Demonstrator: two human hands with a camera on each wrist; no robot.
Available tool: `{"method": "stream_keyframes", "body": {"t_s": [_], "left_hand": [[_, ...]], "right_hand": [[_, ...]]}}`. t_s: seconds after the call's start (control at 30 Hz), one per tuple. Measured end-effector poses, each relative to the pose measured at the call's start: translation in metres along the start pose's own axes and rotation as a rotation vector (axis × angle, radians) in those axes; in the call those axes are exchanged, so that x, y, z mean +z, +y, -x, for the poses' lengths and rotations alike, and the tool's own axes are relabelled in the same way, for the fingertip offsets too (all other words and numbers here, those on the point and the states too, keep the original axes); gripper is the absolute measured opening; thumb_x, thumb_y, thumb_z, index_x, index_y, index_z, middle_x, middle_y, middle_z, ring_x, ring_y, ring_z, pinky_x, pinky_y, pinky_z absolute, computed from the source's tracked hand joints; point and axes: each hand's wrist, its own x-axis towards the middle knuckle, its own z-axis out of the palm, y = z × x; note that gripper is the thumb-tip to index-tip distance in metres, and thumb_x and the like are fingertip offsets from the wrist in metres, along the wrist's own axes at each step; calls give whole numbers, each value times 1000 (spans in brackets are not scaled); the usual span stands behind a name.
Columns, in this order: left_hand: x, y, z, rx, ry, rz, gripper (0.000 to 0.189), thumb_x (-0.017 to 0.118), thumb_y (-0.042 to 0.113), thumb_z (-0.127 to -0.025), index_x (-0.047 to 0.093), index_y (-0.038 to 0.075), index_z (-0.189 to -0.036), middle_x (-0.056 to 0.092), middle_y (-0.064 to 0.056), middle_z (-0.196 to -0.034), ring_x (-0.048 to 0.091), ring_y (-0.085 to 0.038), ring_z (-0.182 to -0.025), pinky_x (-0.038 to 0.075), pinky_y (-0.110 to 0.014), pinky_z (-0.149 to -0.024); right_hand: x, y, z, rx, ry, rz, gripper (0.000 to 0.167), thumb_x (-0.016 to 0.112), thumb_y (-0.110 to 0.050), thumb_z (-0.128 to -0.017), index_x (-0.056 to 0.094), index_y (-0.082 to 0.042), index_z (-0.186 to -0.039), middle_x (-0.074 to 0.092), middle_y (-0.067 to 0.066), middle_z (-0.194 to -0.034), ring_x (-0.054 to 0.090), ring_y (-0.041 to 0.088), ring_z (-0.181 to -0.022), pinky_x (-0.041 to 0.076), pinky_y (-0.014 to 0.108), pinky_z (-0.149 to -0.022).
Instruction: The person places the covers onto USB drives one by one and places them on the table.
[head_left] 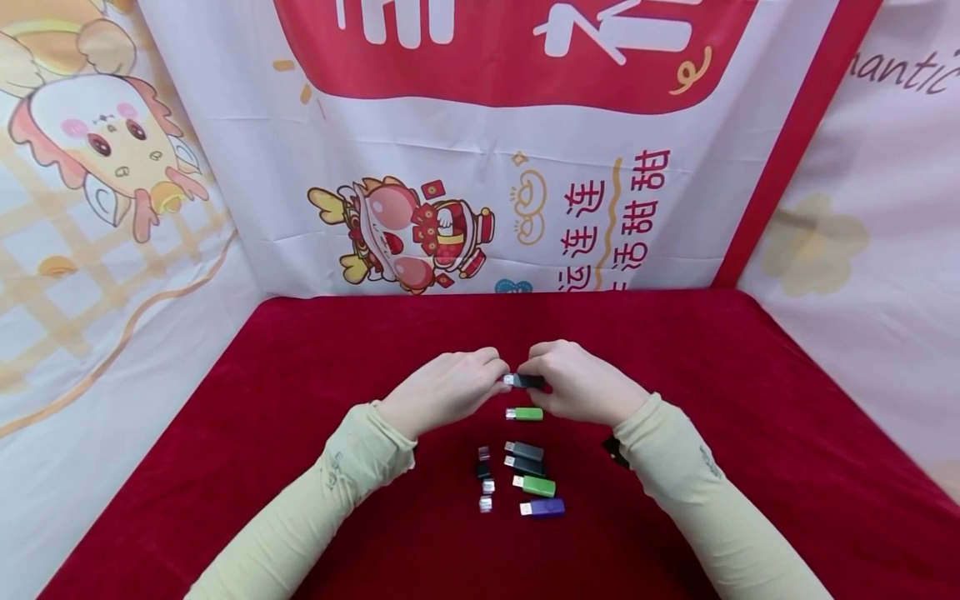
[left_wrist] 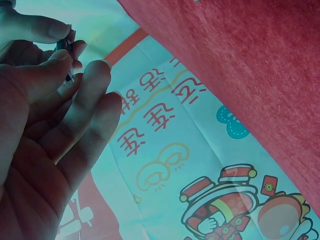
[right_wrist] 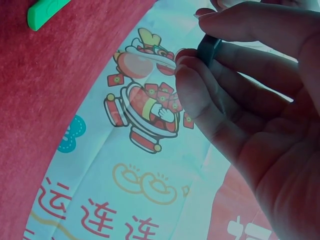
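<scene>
centrally, black usb stick (head_left: 527, 381): right hand (head_left: 581, 383) grips it from 3 o'clock, left hand (head_left: 450, 385) pinches pale tip (head_left: 509, 379) from 9 o'clock. ends best kept aligned, pressure straight.

held stick (head_left: 533, 382): black body, pale silvery end
lone stick (head_left: 529, 413): bright lime green
lower sticks (head_left: 538, 487): one grey, one near-black, one green, one purple-blue
little caps (head_left: 486, 504): three look clear, but they're tiny so don't quote me; other one's black
tablecloth (head_left: 660, 333): plain deep red
sleeves (head_left: 311, 517): pale creamy yellow, dark lettering
front backdrop (head_left: 450, 133): white, red panel and characters, red-and-yellow cartoon
left backdrop (head_left: 60, 475): white, tan lattice
</scene>
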Motion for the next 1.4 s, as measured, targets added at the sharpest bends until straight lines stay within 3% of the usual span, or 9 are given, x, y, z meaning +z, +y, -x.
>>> {"method": "stream_keyframes", "body": {"t_s": [0.37, 0.77, 1.4], "left_hand": [[0, 1, 0, 14, 13, -51, 12, 66, 17, -96, 67, 6, -94, 56, -4, -81, 59, -11, -66, 52, -23, -59], [-3, 5, -1, -1, -40, -61, 12, 66, 18, -96, 66, 7, -92, 56, -4, -81, 58, -11, -65, 50, -21, -58], [-4, 6, 0, -15, -79, -14, 9, 69, 15, -93, 66, 7, -96, 58, -4, -85, 58, -11, -67, 50, -19, -62]], "right_hand": [[0, -3, -1, -1, -3, 11, 20, 84, -9, -77, 77, -4, -94, 61, 1, -77, 61, 16, -69, 52, 21, -67], [0, -4, -2, 5, -15, 17, 20, 85, -9, -76, 77, -5, -94, 61, 0, -77, 59, 12, -69, 52, 20, -67], [2, -4, -3, -37, 1, 34, 15, 84, -7, -77, 77, -4, -90, 58, -1, -74, 55, 8, -66, 49, 17, -63]]}}
